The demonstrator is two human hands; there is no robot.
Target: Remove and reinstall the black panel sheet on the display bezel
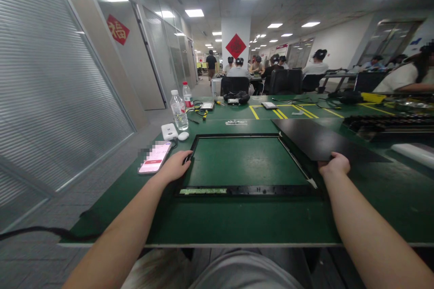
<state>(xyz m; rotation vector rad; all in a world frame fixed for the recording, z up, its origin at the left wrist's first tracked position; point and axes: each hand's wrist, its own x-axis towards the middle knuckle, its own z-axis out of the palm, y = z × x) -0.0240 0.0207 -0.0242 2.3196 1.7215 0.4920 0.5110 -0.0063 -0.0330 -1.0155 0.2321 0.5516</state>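
Lying on the worktop (244, 223), the black frame (264, 190) has its long axis left to right; the left hand (175, 166), nearer, is closed around its left side; the right hand (335, 165), beyond its right side, pinches the near edge of the dark panel (308, 137).

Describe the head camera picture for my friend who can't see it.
A person's left hand grips the left side of a black frame on a green table; the right hand holds a flat black panel to its right. A phone lies at left.
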